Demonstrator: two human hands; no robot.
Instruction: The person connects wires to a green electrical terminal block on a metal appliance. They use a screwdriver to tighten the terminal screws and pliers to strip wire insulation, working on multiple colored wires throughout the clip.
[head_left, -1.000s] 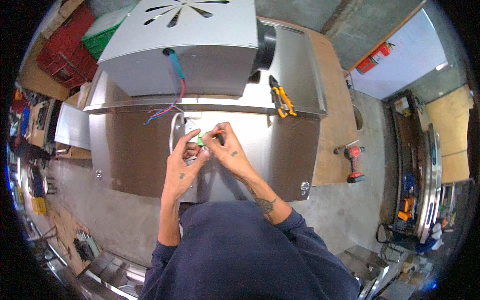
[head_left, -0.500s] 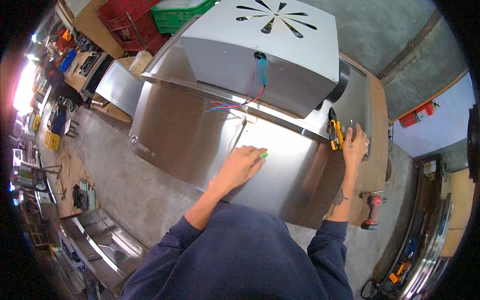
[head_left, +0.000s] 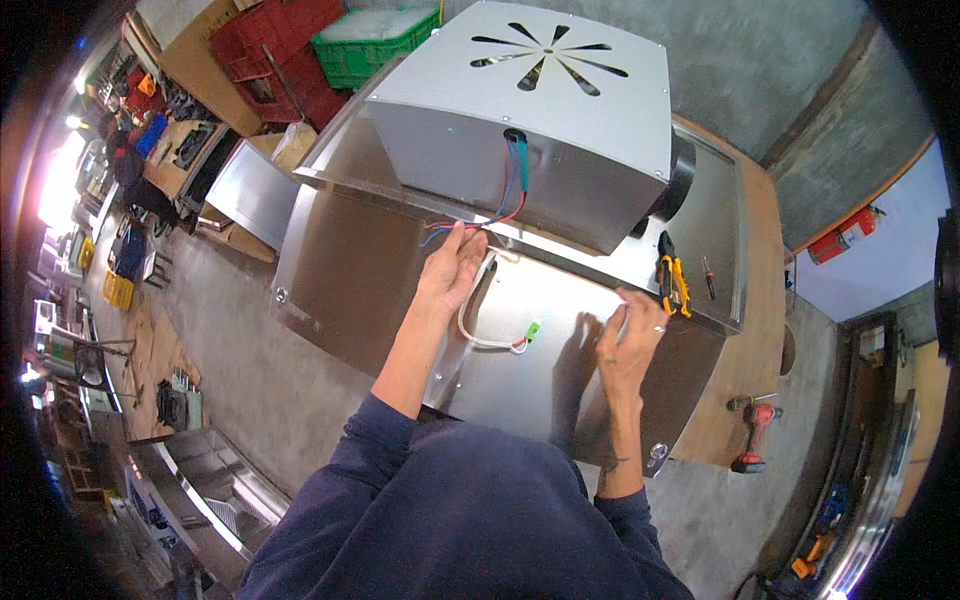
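My left hand [head_left: 453, 272] is closed, its fingertips pinching the blue and red wires [head_left: 477, 226]. These wires leave a grommeted hole in the front of a metal box [head_left: 470, 170] with a white vented top. Beside that hand a white cable [head_left: 467, 325] loops over the steel panel, ending in a small green connector [head_left: 533, 330]. My right hand [head_left: 630, 330] hovers above the panel's right part, fingers loosely bent and apart, with nothing visible in them. Nearest to it are yellow-handled pliers [head_left: 676, 285]; a small screwdriver [head_left: 709, 279] lies just beyond them.
The box rests on a large stainless steel hood [head_left: 350, 270] with a raised ledge. A red cordless drill [head_left: 756, 440] stands at the right by a wooden board [head_left: 755, 240]. Green [head_left: 365, 50] and red crates [head_left: 265, 60] are stacked behind.
My left hand has let go of the green connector and moved up to the wires. My right hand has left the screwdriver beside the pliers and come left and nearer.
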